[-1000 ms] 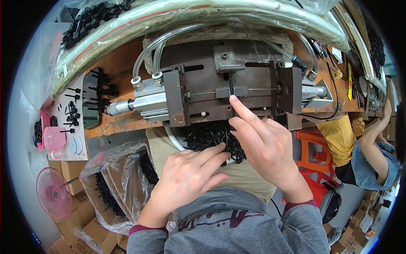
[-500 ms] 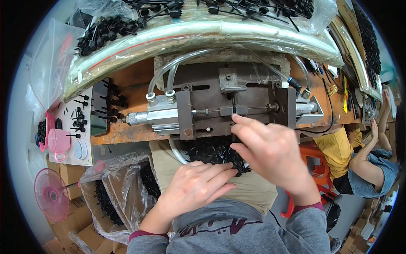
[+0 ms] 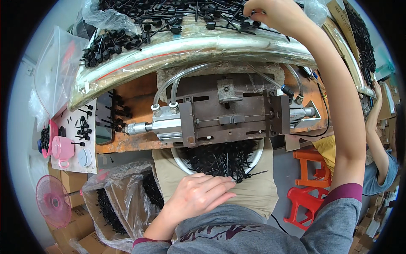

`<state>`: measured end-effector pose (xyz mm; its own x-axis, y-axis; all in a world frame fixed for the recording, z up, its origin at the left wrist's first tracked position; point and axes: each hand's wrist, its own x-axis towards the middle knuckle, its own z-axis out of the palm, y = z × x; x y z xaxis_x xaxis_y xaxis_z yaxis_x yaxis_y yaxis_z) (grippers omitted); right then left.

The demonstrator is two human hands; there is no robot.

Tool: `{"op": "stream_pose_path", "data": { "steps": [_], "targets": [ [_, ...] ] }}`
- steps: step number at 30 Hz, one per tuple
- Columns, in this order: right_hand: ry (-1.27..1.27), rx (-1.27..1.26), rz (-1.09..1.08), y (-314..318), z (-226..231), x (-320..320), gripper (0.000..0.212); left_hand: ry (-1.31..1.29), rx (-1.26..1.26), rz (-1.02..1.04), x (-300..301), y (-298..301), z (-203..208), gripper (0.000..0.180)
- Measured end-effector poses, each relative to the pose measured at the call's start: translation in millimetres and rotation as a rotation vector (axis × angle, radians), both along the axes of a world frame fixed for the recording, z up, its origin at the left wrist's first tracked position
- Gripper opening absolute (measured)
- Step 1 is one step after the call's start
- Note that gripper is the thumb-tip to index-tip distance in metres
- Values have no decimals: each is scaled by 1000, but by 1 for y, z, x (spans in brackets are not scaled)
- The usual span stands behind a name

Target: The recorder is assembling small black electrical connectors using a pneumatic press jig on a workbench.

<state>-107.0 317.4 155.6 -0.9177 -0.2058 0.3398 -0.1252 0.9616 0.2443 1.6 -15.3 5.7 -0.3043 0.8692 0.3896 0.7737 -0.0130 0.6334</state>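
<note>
Black pins (image 3: pixel 169 22), loose heap: on the far side of the table (image 3: pixel 127 144), behind a plastic-wrapped ledge (image 3: pixel 203 47); thin stems, thick heads. What carries the heap I cannot tell.

Right hand (image 3: pixel 277 13): over the right part of that heap, arm stretched past the machine; fingers curled in, narrow. Whether it grips a pin I cannot tell.

Bowl (image 3: pixel 257 158), white rim: on the lap, just off the table's near edge, well filled with more pins; one stem juts past the rim at right.

Left hand (image 3: pixel 201 192): at the bowl's near rim, palm down, fingers straight and close together, tips at the pins. The underside is hidden; I cannot tell if it holds any.

Machine (image 3: pixel 203 98), brown metal: along the table's near edge, a cylinder at each end, clear hoses (image 3: pixel 164 86) above. Two small grey blocks (image 3: pixel 231 120) meet mid-plate; I see no pin between them.

Progress, my judgement: the machine stands between pieces; bowl and heap both hold plenty. Which lot is worked, which unworked, I cannot tell.

Left end of table: dark slab (image 3: pixel 103 133), pins across its right edge; white board (image 3: pixel 91 169) beside it, carrying a pink cup (image 3: pixel 62 148).
</note>
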Motion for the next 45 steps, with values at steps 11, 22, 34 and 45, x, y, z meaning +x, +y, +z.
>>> {"op": "stream_pose_path", "data": {
  "steps": [11, 22, 34, 45],
  "targets": [
    [166, -1236, -105, -21, 20, 35, 15, -30, 154, 156, -3, 1, 8, 21],
    [-632, -2016, 51, -120, -75, 142, 17, -590, 239, 346, -8, 19, 27, 33],
    [-281, -2088, 54, -127, -91, 153, 14, -1100, 101, 210, -5, 13, 43, 15],
    [-57, -1987, 44, -118, -93, 161, 11, -1228, 174, 269, -9, -2, 40, 17]
  ]
}}
